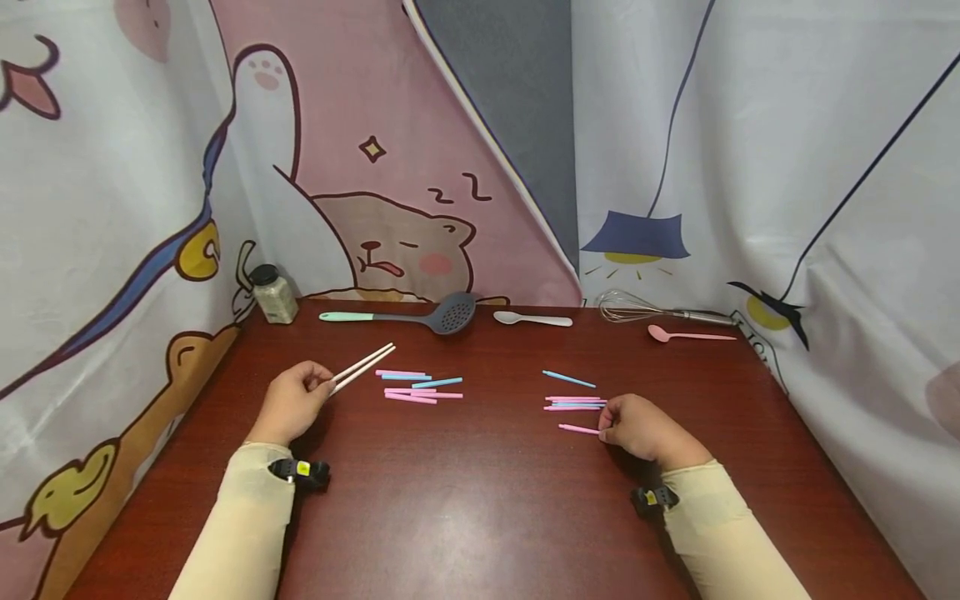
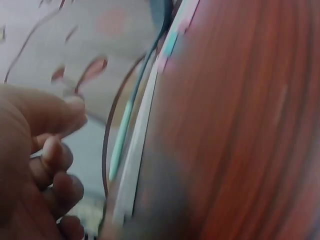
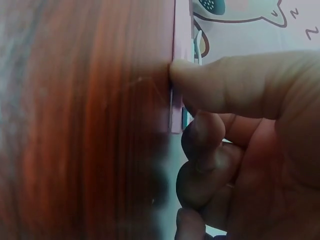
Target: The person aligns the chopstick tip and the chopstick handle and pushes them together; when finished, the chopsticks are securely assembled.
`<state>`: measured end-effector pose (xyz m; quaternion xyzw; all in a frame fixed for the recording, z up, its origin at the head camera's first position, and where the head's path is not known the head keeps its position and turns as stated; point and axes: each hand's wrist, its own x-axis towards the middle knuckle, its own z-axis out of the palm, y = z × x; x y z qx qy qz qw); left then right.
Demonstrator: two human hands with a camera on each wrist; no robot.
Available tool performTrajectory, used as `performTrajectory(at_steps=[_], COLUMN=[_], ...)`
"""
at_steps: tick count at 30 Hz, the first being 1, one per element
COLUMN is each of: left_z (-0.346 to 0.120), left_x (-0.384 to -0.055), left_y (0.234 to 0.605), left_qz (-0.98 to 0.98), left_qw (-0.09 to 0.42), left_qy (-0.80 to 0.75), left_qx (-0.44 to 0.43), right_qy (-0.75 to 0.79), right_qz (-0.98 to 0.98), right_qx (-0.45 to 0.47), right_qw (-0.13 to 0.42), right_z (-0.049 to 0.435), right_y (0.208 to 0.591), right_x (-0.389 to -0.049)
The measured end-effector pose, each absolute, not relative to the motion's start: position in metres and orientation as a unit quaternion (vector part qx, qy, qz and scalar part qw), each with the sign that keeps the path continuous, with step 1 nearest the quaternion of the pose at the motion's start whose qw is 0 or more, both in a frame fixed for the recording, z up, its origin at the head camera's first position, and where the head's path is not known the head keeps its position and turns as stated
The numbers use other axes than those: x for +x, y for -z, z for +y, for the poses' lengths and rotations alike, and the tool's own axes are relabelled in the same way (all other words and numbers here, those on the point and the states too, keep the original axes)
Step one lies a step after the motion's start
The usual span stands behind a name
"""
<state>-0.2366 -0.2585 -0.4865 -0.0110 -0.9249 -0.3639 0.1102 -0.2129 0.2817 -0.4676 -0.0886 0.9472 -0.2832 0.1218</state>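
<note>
On the left side of the table, a pair of white chopsticks (image 1: 363, 367) lies slanted away from my left hand (image 1: 291, 406). The fingertips are close to the chopsticks' near ends in the head view. The left wrist view has the fingers loosely curled, with a gap between them and the chopsticks (image 2: 137, 145). Low over the table, my right hand (image 1: 647, 429) pinches the near end of a slim pink stick (image 1: 577, 429) between thumb and fingers. Just beyond it lie pink sticks (image 1: 570, 408) side by side with a blue one, and a separate blue stick (image 1: 568, 379).
Left of centre lie several pink sticks (image 1: 411, 399) and blue sticks (image 1: 437, 383). Along the back stand or lie a spice jar (image 1: 274, 296), a skimmer (image 1: 452, 315), a white spoon (image 1: 532, 319), a whisk (image 1: 630, 308) and a pink spoon (image 1: 690, 336). Printed curtains (image 1: 510, 83) hang behind.
</note>
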Motion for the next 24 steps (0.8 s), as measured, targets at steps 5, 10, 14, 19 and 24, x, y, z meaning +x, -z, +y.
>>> performTrajectory(at_steps=[5,10,14,19,24], left_z=[-0.225,-0.200,-0.190,-0.185,-0.185], left_x=[-0.232,-0.227,-0.226,-0.224,-0.225], left_y=[0.481,0.482,0.485,0.487,0.487], left_qz=[-0.924,-0.926,-0.928,-0.936,-0.942], left_qw=[0.076,0.036,0.006,-0.012,-0.017], left_qy=[0.363,0.349,0.335,0.313,0.302], left_qx=[-0.092,-0.142,-0.162,-0.161,-0.144], right_qy=[0.268,0.272,0.291,0.341,0.387], right_qz=[0.950,0.949,0.940,0.914,0.893], right_qx=[-0.114,-0.131,-0.164,-0.210,-0.227], right_qw=[0.109,0.092,0.070,0.061,0.045], right_z=[0.277,0.269,0.262,0.254,0.245], right_y=[0.461,0.453,0.447,0.438,0.432], right_x=[-0.210,-0.207,-0.204,-0.196,-0.190])
